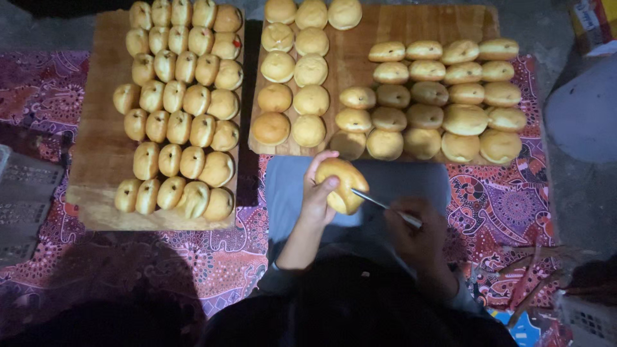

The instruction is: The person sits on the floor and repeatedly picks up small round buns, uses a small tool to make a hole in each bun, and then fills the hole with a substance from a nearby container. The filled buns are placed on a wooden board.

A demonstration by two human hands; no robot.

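Bun held up in left hand, thin metal tool entering its side from right hand.

Left fingers closed around bun, thumb across its near face; bun sits above the lap, over grey cloth, just below the right wooden board. Right hand clenched on tool's handle end; tip touches bun's right edge. Right board carries round golden buns: two columns at left, rows of flatter ones at right. Left wooden board holds tightly packed buns standing on edge, in rows. Both boards rest on a red patterned cloth. Lighting dim; foreground dark.
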